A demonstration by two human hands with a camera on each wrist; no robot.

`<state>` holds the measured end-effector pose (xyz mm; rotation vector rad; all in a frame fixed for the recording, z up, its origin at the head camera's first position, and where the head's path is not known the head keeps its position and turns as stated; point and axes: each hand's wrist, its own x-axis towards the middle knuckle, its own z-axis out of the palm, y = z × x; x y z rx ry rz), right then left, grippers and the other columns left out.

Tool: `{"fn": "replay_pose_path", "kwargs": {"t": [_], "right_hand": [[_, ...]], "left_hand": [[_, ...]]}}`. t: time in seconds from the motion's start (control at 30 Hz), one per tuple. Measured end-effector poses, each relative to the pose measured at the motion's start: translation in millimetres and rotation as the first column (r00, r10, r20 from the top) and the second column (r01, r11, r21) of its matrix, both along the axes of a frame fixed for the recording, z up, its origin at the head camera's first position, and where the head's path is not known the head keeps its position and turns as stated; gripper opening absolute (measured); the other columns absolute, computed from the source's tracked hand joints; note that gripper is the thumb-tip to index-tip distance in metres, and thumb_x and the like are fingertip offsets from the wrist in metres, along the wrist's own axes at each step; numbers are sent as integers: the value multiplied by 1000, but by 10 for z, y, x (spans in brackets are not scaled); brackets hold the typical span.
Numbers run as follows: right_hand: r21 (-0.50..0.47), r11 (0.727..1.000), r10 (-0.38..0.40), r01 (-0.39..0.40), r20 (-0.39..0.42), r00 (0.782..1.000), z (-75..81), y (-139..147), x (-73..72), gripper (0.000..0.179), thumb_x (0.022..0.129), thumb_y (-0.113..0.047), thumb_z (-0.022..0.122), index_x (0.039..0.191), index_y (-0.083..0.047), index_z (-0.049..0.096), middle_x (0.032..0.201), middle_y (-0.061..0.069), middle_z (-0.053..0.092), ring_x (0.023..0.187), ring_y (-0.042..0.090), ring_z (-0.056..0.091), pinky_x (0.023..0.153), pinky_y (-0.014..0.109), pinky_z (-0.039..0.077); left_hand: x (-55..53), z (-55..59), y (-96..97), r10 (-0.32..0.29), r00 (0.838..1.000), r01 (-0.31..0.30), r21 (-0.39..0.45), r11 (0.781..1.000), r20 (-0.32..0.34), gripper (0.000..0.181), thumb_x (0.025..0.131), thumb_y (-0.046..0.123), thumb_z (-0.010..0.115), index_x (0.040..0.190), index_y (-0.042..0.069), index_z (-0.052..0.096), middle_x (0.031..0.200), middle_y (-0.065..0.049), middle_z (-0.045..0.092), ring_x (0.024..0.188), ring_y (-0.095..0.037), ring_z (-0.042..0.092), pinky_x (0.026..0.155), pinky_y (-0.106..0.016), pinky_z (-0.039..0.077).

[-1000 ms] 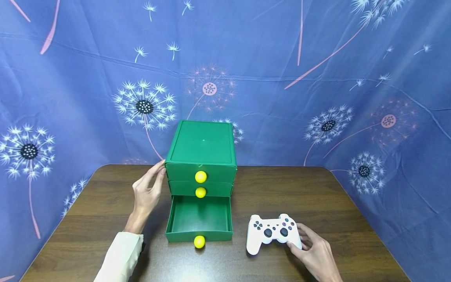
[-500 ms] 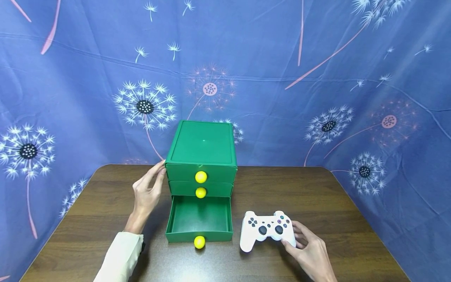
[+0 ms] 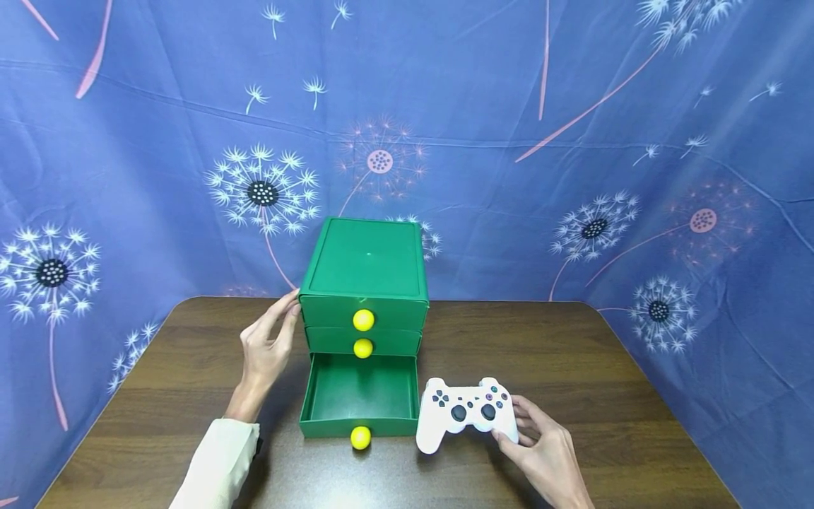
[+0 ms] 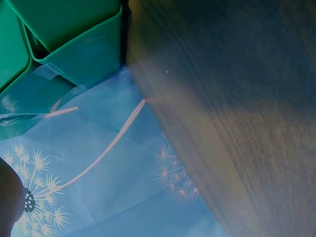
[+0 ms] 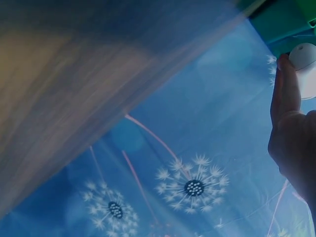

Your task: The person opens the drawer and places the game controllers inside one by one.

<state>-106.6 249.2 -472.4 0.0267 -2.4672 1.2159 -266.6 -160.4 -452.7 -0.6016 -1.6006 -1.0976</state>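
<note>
A green drawer cabinet with yellow ball knobs stands on the table. Its bottom drawer is pulled out and has nothing in it; the two drawers above are closed. My left hand rests its extended fingertips against the cabinet's left front edge, near the top corner. To the drawer's right, my right hand grips a white game controller by its right handle, thumb at the near side and fingers behind. The controller's left handle comes up to the drawer's right front corner. In the right wrist view the controller shows only partly.
The brown wooden table reaches back to a blue dandelion-print cloth hanging behind it. A yellow knob juts out from the front of the open drawer.
My right hand has carried the controller leftward and slightly away from me, closer to the open drawer. The left hand and the cabinet have stayed in place.
</note>
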Motion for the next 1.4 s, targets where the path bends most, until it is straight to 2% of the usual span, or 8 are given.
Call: {"fn": "replay_pose_path", "kwargs": {"t": [0.77, 1.07, 1.27, 1.4], "right_hand": [[-49, 996, 76, -75, 17, 997, 45, -417, -79, 56, 71, 9, 89, 122, -1, 70, 107, 7, 74, 89, 17, 71, 72, 27, 62], [-82, 992, 95, -91, 34, 995, 55, -589, -133, 55, 71, 8, 89, 122, -1, 70, 108, 9, 74, 89, 18, 72, 73, 27, 62], [-91, 988, 123, -121, 14, 992, 67, -678, -168, 55, 73, 5, 90, 123, 0, 69, 108, 10, 73, 90, 20, 72, 74, 26, 62], [-98, 985, 141, -141, -8, 990, 71, -726, -185, 55, 73, 3, 91, 124, -1, 70, 108, 9, 73, 91, 20, 72, 75, 26, 62]], "left_hand": [[3, -26, -8, 1, 1000, -1, -4, 1000, -7, 52, 70, -35, 70, 115, -11, 73, 106, -23, 75, 104, 3, 67, 90, -16, 54], [-8, -41, -6, -9, 1000, 9, -7, 1000, -5, 53, 70, -34, 71, 117, -10, 73, 108, -22, 75, 98, -12, 73, 90, -17, 55], [-12, -33, -7, -12, 1000, 12, -6, 1000, -2, 52, 73, -33, 71, 118, -9, 73, 108, -22, 75, 104, -1, 68, 91, -18, 54], [-10, -28, -10, -10, 1000, 10, -5, 1000, -2, 51, 73, -33, 71, 118, -8, 73, 109, -21, 75, 104, 0, 68, 91, -18, 54]]}}
